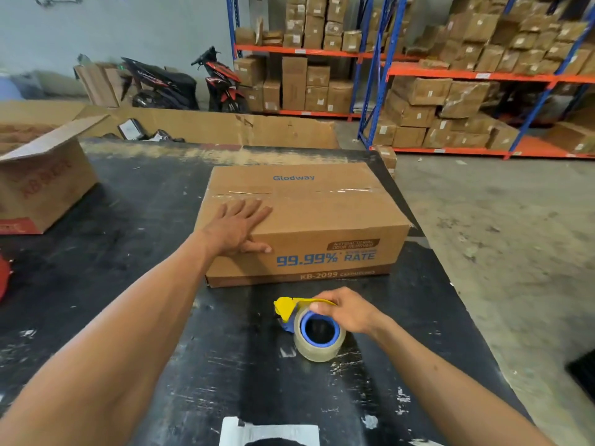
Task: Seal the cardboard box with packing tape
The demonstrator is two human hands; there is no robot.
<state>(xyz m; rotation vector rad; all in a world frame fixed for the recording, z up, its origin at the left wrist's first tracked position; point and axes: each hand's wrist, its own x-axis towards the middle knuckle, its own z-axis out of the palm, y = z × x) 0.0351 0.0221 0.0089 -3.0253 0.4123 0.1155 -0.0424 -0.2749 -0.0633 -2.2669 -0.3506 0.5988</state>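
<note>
A closed brown cardboard box [322,217] printed "Glodway" and "99.99% RATE" lies on the black table [145,284]. A strip of clear tape runs along its top seam. My left hand [240,228] rests flat on the box's near left corner, fingers spread over the top and thumb on the front face. In front of the box, my right hand [346,312] grips the yellow and blue tape dispenser [314,326], whose clear tape roll sits on the table.
An open cardboard box [42,185] stands at the table's left. Flat cardboard sheets [225,127] lie behind the table. Blue and orange racks [483,75] full of boxes fill the back right. Two motorbikes [193,82] are parked by the wall.
</note>
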